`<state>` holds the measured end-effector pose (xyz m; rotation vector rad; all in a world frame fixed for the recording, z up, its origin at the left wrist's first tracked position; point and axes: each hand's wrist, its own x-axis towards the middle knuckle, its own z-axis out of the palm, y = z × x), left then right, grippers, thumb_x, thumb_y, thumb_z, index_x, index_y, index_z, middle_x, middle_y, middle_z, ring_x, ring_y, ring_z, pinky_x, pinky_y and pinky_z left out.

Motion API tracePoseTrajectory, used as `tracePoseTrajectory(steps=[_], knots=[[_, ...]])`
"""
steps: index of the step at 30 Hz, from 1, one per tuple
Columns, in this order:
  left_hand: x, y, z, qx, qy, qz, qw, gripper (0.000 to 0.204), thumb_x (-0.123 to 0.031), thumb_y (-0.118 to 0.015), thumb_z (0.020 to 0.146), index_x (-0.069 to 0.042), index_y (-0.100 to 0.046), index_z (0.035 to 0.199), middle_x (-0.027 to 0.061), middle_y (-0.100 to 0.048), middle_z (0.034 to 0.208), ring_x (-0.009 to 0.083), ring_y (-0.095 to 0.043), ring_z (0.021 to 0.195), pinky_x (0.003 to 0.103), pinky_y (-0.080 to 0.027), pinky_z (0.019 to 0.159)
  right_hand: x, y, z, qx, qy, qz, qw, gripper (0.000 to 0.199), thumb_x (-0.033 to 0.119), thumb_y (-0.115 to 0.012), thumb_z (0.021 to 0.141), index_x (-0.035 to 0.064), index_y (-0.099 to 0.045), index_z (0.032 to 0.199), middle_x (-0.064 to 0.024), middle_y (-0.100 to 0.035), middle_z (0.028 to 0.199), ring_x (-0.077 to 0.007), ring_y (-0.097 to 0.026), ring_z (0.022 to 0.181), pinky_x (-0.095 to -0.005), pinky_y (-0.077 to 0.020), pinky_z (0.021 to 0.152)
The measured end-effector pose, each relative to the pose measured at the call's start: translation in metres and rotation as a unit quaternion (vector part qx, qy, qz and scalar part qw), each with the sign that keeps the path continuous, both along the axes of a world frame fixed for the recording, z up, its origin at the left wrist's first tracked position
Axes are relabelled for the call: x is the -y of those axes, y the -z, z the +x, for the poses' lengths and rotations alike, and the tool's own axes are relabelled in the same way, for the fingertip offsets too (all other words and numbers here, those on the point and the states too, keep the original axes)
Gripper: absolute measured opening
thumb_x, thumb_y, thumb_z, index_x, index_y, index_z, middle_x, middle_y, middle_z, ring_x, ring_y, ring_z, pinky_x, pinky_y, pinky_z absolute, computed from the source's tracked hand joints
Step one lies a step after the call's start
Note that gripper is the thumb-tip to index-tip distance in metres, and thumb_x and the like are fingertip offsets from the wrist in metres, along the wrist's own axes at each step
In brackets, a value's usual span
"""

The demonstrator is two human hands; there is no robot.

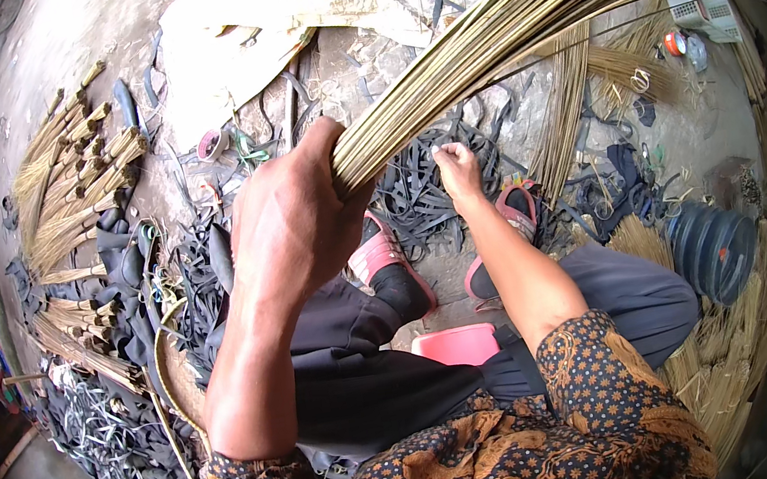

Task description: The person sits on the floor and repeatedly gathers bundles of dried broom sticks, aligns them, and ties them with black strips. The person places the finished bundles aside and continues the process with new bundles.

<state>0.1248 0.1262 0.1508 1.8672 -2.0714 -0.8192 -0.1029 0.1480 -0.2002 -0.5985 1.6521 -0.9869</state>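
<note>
My left hand (284, 221) is wrapped round the butt end of a thick bundle of thin broom sticks (474, 52). Raised in front of me, the bundle slants up to the far right, where its tips fan out. Lower down and to the right, my right hand (460, 171) has its fingers curled together; whatever they may hold does not show. Beneath that hand, between my pink sandals, a tangle of black rubber strips (426, 217) lies on the floor.
Several tied broom-stick bundles (81, 189) lie at the left, above a heap of dark strips (125, 455). A pink plastic piece (457, 347) sits between my legs. Loose sticks (564, 108) and a large ribbed clear bottle (713, 250) are at the right. A pale sheet (239, 40) lies ahead.
</note>
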Motion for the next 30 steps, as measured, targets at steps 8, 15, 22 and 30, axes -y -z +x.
tracePoseTrajectory(steps=[8,15,22,30], knots=[[-0.007,0.0,-0.009,0.014,0.006,-0.029,0.999,0.033,-0.033,-0.075,0.092,-0.007,-0.064,0.109,0.0224,-0.07,0.081,0.0441,-0.07,0.083,0.053,-0.052,0.071,-0.043,-0.175,-0.031,0.174,-0.083,-0.129,0.973,0.016,0.011,-0.056,0.105,-0.0007,-0.057,0.117,-0.0005,-0.06,0.074,-0.0103,-0.057,0.067,-0.0248,-0.0456,0.068],[-0.028,0.005,-0.031,0.016,0.022,-0.091,0.996,0.027,-0.033,-0.068,0.096,-0.008,-0.06,0.102,0.0235,-0.07,0.082,0.0461,-0.069,0.082,0.057,-0.053,0.07,-0.102,-0.315,-0.01,0.181,-0.11,-0.295,0.932,0.019,0.019,-0.059,0.108,0.0024,-0.063,0.115,0.0101,-0.045,0.069,0.002,-0.033,0.055,-0.0183,-0.0247,0.049],[-0.058,0.012,-0.058,0.027,0.04,-0.12,0.992,0.05,-0.027,-0.067,0.094,-0.001,-0.049,0.133,0.0227,-0.072,0.082,0.0423,-0.073,0.076,0.054,-0.057,0.067,-0.102,-0.338,0.029,0.078,-0.033,-0.304,0.949,0.019,0.02,-0.063,0.106,0.0037,-0.063,0.097,0.0092,-0.045,0.063,0.0011,-0.034,0.051,-0.0184,-0.0257,0.045],[-0.069,0.01,-0.064,0.006,0.04,-0.101,0.994,0.082,-0.028,-0.069,0.092,-0.006,-0.027,0.159,0.023,-0.072,0.086,0.0433,-0.071,0.075,0.053,-0.055,0.064,-0.104,-0.334,0.026,0.062,-0.023,-0.262,0.963,0.019,0.014,-0.062,0.105,0.0011,-0.064,0.091,0.009,-0.051,0.07,0.0021,-0.038,0.061,-0.0186,-0.03,0.053]])
